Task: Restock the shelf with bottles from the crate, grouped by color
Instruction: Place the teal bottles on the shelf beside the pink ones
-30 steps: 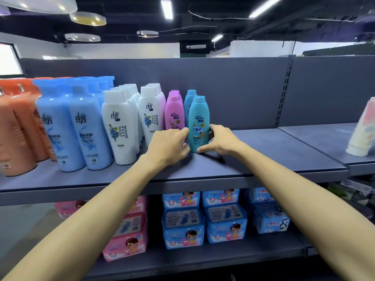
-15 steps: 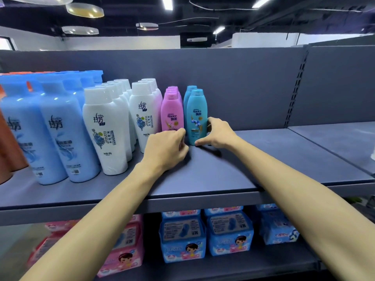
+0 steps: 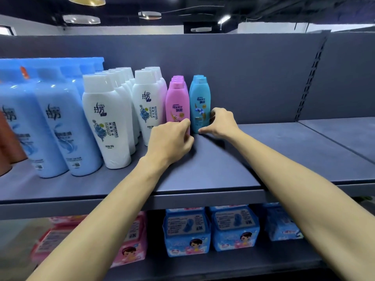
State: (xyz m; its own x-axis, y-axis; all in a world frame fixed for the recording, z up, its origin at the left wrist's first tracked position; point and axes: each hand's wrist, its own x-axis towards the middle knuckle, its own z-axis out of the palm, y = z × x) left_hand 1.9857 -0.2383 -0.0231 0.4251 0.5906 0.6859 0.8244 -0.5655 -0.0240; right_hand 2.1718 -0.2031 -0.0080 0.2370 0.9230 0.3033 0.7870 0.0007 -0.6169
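Observation:
A teal bottle (image 3: 199,102) stands upright on the grey shelf (image 3: 223,169), with a second teal one right behind it. It touches the row of pink bottles (image 3: 177,102) on its left. My right hand (image 3: 220,123) holds the teal bottle low down, thumb at its front base and fingers curled round its right side. My left hand (image 3: 170,138) is curled in front of the pink row's base, fingertips against the teal bottle's lower left edge. The crate is out of view.
Left of the pink row stand white bottles (image 3: 107,122), light blue bottles (image 3: 60,128) and orange bottles (image 3: 8,142). The shelf to the right of the teal bottle is bare up to a perforated upright (image 3: 308,82). Blue packs (image 3: 203,230) and pink packs (image 3: 129,248) fill the lower shelf.
The teal bottle has slid back a little, level with the front pink bottle, both hands staying on it. My view has moved closer and left; the white bottle at far right has left the frame.

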